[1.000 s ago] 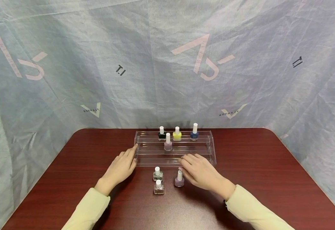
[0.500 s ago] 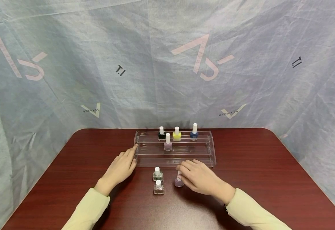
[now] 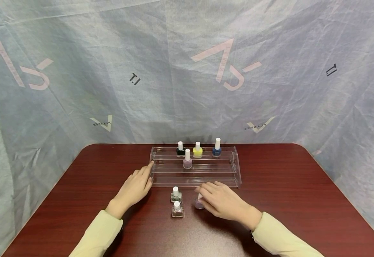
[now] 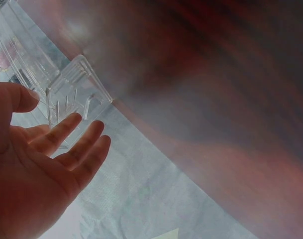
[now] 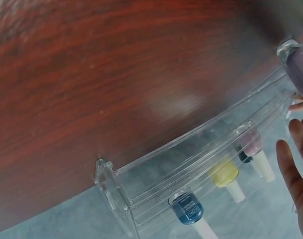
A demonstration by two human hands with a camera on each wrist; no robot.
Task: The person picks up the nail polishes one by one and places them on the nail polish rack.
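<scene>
In the head view my left hand [image 3: 133, 189] rests its fingers on the left end of a clear tiered rack [image 3: 194, 180]. The left wrist view shows those fingers [image 4: 84, 162] spread and nearly straight beside the rack's clear end panel [image 4: 74, 92]. My right hand [image 3: 223, 201] pinches the white cap of a purple nail polish bottle [image 3: 198, 205] in front of the rack, its fingertips covering most of the cap. That bottle [image 5: 299, 72] sits at the edge of the right wrist view. Two clear glittery nail polish bottles stand to its left, one [image 3: 175, 197] behind the other [image 3: 177, 211].
On the rack's top tier stand black [image 3: 180, 151], yellow [image 3: 198, 152] and blue [image 3: 217, 151] nail polish bottles. A pale purple bottle [image 3: 187, 163] stands one tier lower. A grey cloth [image 3: 161, 107] hangs behind the dark red table [image 3: 103, 167].
My right hand has drawn back from the rack's front edge, and its fingers have come around the purple bottle's cap. The left hand stays at the rack's end.
</scene>
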